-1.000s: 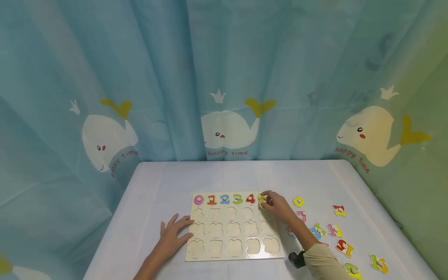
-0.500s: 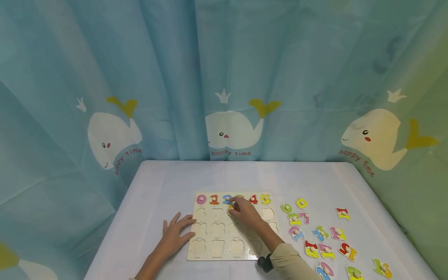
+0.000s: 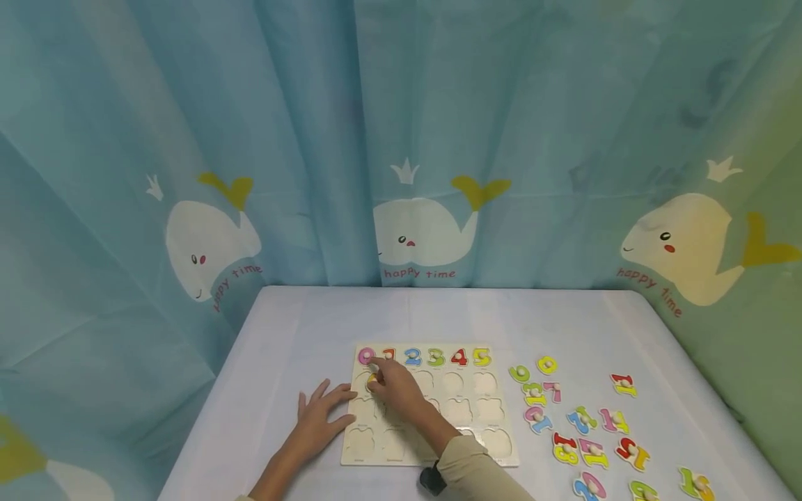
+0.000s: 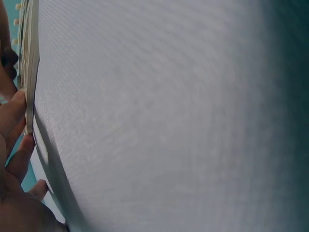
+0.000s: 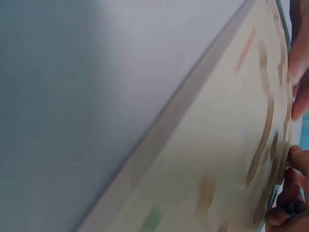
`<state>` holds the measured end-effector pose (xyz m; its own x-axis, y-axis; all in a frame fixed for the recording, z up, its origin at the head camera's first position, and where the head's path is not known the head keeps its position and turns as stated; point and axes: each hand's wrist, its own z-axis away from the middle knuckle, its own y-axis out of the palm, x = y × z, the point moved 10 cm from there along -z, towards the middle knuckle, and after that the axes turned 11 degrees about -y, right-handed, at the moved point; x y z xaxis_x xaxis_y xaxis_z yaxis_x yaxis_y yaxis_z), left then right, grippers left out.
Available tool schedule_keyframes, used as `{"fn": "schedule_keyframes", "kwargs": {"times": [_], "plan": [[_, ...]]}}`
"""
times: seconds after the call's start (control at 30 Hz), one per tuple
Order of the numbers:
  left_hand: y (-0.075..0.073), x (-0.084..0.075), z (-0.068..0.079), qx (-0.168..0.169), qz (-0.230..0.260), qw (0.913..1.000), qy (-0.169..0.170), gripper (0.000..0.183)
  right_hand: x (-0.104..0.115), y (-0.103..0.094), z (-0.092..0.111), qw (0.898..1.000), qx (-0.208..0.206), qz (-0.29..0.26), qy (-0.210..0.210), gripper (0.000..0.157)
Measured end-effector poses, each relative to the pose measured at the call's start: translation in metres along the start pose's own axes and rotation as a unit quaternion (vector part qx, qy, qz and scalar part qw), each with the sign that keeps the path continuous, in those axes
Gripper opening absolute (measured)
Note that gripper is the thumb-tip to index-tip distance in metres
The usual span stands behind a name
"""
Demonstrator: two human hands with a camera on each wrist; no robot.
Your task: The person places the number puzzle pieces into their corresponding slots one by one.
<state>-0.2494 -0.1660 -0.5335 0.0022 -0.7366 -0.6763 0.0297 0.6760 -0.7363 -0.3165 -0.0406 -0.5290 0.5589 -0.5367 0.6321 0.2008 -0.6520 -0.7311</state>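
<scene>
A cream number puzzle board point(image 3: 471, 393) lies on the table, with knobbed pieces 0 to 5 seated in its top row and bare recesses below. My right hand point(image 3: 399, 391) pinches a small yellow-orange puzzle piece point(image 3: 372, 382) over the left end of the second row. Fingers hide most of this piece, so I cannot tell its number. Just above it sits the pink 0 point(image 3: 366, 356). My left hand point(image 3: 318, 421) spreads its fingers against the board's left edge. In the left wrist view its fingertips point(image 4: 19, 99) rest at that edge.
Several loose number pieces lie right of the board, among them a pink 7 point(image 3: 554, 391), a green 9 point(image 3: 519, 374) and a red-yellow 18 point(image 3: 565, 449). A whale-print curtain point(image 3: 313, 174) hangs behind the white table point(image 3: 313, 320).
The yellow 5 now sits in the top row, released by my right hand. That hand has moved left across the board with another piece. My left hand stays at the board's edge.
</scene>
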Motion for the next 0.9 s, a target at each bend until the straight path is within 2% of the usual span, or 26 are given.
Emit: {"fn": "schedule_keyframes", "kwargs": {"times": [0.23, 0.43, 0.53, 0.8, 0.9], "plan": [[0.002, -0.001, 0.001, 0.005, 0.007, 1.0000, 0.002, 0.036, 0.009, 0.007, -0.005, 0.999, -0.032, 0.017, 0.022, 0.041], [0.000, -0.001, 0.000, 0.005, 0.010, 0.9999, 0.000, 0.036, 0.011, 0.009, -0.006, 0.995, -0.041, 0.082, 0.047, 0.037], [-0.002, 0.000, 0.000, 0.001, 0.010, 1.0000, -0.001, 0.037, 0.015, 0.008, -0.006, 0.993, -0.049, 0.097, 0.053, 0.035], [0.000, 0.001, 0.000, 0.002, 0.013, 0.9999, 0.006, 0.037, 0.019, 0.003, -0.004, 0.991, -0.081, 0.079, 0.066, 0.033], [0.000, 0.000, 0.000, 0.001, 0.013, 0.9999, 0.010, 0.036, 0.020, 0.003, -0.004, 0.989, -0.088, 0.090, 0.073, 0.033]]}}
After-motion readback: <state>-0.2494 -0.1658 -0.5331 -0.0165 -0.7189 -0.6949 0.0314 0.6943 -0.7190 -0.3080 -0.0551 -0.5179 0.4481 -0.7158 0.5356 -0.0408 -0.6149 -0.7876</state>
